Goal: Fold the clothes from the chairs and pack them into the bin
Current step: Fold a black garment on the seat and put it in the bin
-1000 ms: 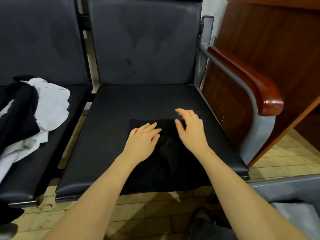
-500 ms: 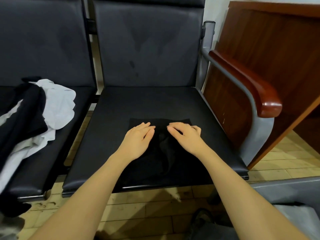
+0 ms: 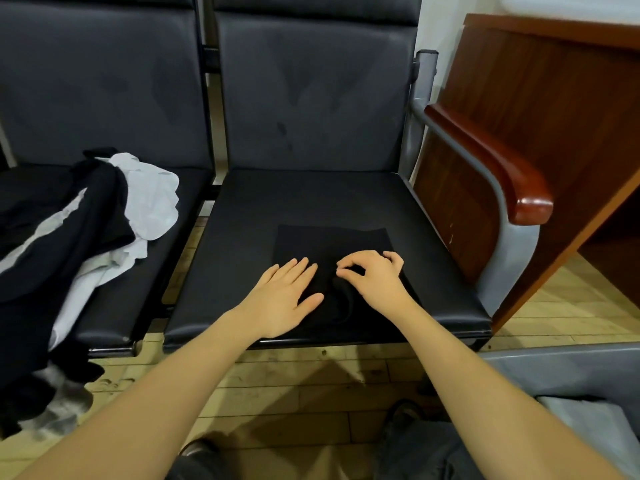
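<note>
Head view: two bare hands on a folded black garment lying on the right chair.

The left hand lies flat on the cloth, fingers straight. The right hand has curled fingers pinching a fold near the garment's middle. A heap of black and white clothes covers the left chair; the grey bin sits lower right.

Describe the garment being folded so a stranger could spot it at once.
Find the chair seat beside the wooden armrest. On its front half lies a flat, squared black garment under both hands; unlike the rumpled black and white clothes pile on the neighbouring seat, it is neatly folded.
</note>
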